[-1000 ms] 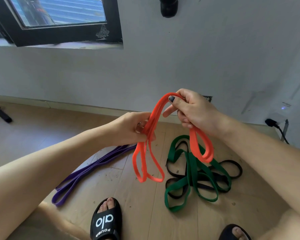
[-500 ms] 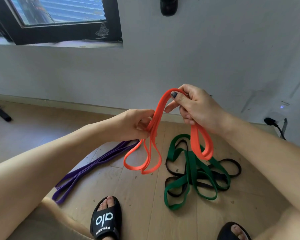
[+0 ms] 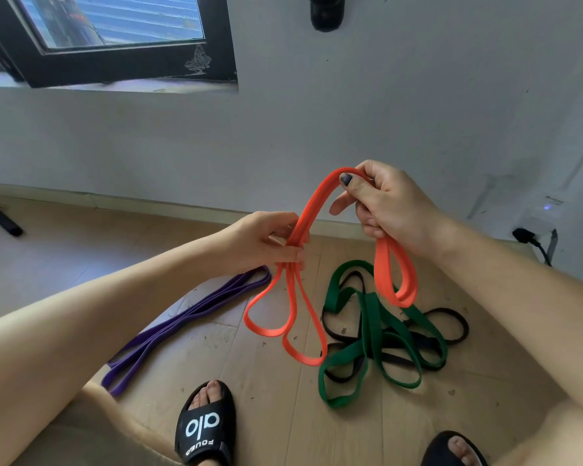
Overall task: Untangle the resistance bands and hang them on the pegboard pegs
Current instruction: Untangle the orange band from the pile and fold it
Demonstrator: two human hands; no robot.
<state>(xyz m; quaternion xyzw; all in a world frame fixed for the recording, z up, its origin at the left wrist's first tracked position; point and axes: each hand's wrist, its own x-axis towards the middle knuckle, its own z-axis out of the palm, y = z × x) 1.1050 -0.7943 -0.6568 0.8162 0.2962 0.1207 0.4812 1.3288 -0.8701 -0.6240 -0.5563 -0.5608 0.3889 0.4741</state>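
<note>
While both hands are raised above the floor (image 3: 266, 415), they share one orange band (image 3: 312, 210) between them. The left hand (image 3: 266, 242) has its fingers curled round several gathered strands of that band, bunching them tightly, and two long orange loops hang down from just under its knuckles, clear of the floor. The right hand (image 3: 389, 205), higher and a little farther from the body, pinches the band's top arc between thumb and forefinger, with the remaining fingers curled round more of it; a shorter doubled loop droops from beneath this hand. Between the two hands the orange strands run as a taut arch, so the hands sit near each other but not touching.

Below the right hand, on the floor, lie a green band (image 3: 371, 317) and a black band (image 3: 451, 327), wound through each other in a loose knotted heap. Below and to the outside of the left hand, a purple band (image 3: 182, 326) lies on the floor, folded flat into a long narrow strip, apart from the green and black pile.

Nearer the body than the hands, a foot in a black slide sandal (image 3: 204, 428) stands between the purple band and the tangled heap, and a second dark sandal (image 3: 451, 449) shows under the right forearm
</note>
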